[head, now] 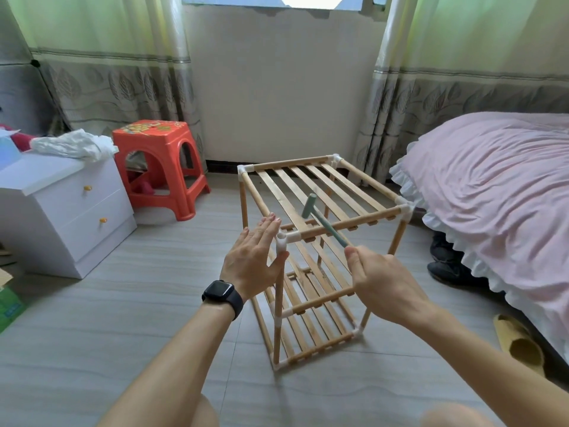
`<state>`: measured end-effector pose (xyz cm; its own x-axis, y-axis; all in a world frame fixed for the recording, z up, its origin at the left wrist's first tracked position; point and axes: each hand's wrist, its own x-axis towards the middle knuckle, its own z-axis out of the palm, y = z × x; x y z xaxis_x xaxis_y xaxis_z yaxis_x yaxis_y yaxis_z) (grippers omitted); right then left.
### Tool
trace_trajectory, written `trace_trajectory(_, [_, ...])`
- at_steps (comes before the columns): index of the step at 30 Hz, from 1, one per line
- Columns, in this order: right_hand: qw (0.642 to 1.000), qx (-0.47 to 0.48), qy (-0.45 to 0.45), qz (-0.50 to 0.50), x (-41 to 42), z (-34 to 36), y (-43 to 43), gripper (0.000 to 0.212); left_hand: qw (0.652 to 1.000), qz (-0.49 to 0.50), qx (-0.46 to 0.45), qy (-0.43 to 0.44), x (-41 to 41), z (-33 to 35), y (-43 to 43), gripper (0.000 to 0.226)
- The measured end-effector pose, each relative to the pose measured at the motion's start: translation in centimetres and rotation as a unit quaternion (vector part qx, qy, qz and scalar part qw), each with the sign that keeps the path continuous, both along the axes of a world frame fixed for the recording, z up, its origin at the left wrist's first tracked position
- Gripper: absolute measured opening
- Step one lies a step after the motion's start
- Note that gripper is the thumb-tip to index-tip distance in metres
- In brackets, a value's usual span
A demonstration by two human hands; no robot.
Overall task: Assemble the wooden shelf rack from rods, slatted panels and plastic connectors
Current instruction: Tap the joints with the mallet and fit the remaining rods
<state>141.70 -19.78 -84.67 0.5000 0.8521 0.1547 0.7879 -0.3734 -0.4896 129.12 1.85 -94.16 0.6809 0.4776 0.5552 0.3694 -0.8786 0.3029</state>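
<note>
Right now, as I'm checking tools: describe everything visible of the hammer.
The hammer is pale green, plastic-looking, with a cylinder head and thin handle. The right hand grips the handle's end; the head is raised, slanting left over the top slats of the rack. Contact with them is unclear.

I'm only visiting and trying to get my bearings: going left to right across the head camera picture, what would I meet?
From the left: white drawer cabinet → orange stool → left hand → green mallet → right hand → pink bed. The shelf rack stretches across both hands, so it is left out.
</note>
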Motion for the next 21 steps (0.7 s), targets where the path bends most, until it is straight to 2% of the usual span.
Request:
trace_trajectory(3, [0.999, -0.014, 0.007, -0.034, 1.2, -0.5, -0.1, 0.040, 0.999, 0.032, -0.019, -0.015, -1.1, 0.8, 1.0, 0.057])
trace_trajectory(5, [0.998, -0.027, 0.012, -0.060, 2.4, -0.9, -0.4, 0.041, 0.995, 0.092, -0.036, -0.003, -1.6, 1.7, 1.7, 0.053])
trace_trajectory(7, [0.996, -0.040, 0.013, -0.078, 3.5, -1.3, -0.8, 0.043, 0.986, 0.157, -0.049, 0.037, -1.9, 2.8, 2.2, 0.059])
trace_trajectory(9, [0.996, -0.029, 0.014, -0.089, 4.1, -1.7, -1.3, 0.045, 0.976, 0.196, -0.023, 0.086, -1.6, 3.7, 2.6, 0.068])
trace_trajectory(11, [0.994, 0.012, 0.037, -0.098, 4.4, -1.7, -1.9, 0.046, 0.979, 0.182, 0.001, 0.095, -0.6, 4.7, 1.8, 0.072])
trace_trajectory(15, [0.985, 0.079, 0.068, -0.139, 5.0, -1.1, -3.2, 0.046, 0.985, 0.077, 0.049, 0.146, 3.6, 5.3, -1.7, 0.069])
trace_trajectory(21, [0.980, 0.037, 0.057, -0.187, 7.5, -1.2, -4.5, 0.042, 0.984, -0.009, -0.012, 0.176, 10.5, 5.2, -6.0, 0.059])
